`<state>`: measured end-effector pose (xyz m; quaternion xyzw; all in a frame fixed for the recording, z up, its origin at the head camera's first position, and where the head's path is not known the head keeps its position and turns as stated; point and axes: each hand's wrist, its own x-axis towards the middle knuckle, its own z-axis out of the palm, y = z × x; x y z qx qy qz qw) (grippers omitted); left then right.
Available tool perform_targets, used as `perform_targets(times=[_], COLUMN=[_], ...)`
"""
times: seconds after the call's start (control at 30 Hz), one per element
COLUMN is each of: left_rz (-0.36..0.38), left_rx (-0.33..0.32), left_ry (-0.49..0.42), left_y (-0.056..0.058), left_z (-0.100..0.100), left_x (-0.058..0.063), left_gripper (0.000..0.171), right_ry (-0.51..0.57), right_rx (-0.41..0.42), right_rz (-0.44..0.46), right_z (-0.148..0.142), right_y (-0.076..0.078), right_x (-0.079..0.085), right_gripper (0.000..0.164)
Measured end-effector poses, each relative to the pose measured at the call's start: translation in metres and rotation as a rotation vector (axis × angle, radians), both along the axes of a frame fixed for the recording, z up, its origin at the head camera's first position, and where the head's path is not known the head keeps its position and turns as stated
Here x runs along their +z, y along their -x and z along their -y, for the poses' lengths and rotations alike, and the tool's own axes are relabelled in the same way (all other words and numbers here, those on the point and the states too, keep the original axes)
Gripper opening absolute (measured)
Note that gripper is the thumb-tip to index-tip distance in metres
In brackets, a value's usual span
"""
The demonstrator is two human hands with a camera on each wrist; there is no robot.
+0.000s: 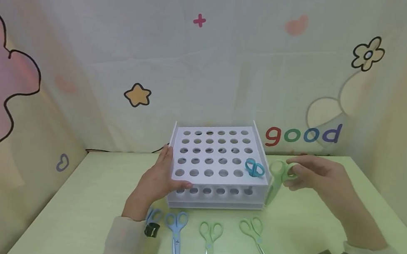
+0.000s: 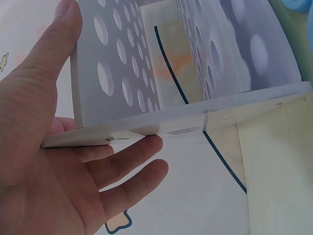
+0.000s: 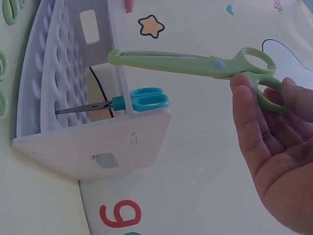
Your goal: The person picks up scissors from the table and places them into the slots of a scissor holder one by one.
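Note:
A white two-tier rack [image 1: 212,182] with rows of round holes stands on the table. My left hand [image 1: 154,180] grips its left side, thumb over the top plate's front edge and fingers along the side panel [image 2: 181,117]. On the right, my right hand [image 1: 313,173] pinches one handle loop of light green scissors [image 3: 166,65] between thumb and fingers. Their closed blades point down beside the rack's right side in the head view. Small teal scissors [image 1: 254,168] stand in a front right hole, handles above the plate and blades [image 3: 85,108] down through it.
Blue scissors [image 1: 176,235] lie in front of the rack, with another blue pair [image 1: 155,215] partly hidden by my left wrist. Two green pairs, one in the middle [image 1: 209,243] and one at right [image 1: 259,244], lie there too. A patterned cloth [image 1: 217,74] hangs behind the table.

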<state>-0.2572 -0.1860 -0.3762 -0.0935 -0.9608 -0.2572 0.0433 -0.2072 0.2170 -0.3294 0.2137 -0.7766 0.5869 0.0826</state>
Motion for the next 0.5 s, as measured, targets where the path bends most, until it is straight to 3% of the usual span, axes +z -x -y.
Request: perform_targets(times=[0.27, 0.37, 0.5], left_rz=[0.000, 0.004, 0.008], left_rx=[0.004, 0.012, 0.016], left_ry=[-0.010, -0.010, -0.003], left_y=[0.000, 0.001, 0.001], left_z=[-0.001, -0.001, 0.000], left_x=[0.001, 0.000, 0.000], left_gripper=[0.128, 0.128, 0.129], right_ry=[0.072, 0.046, 0.091], right_rx=[0.064, 0.051, 0.054], right_rz=[-0.064, -0.085, -0.074], right_z=[0.019, 0.028, 0.042], right_y=[0.010, 0.013, 0.019], right_x=[0.007, 0.009, 0.012], right_gripper=[0.020, 0.022, 0.024])
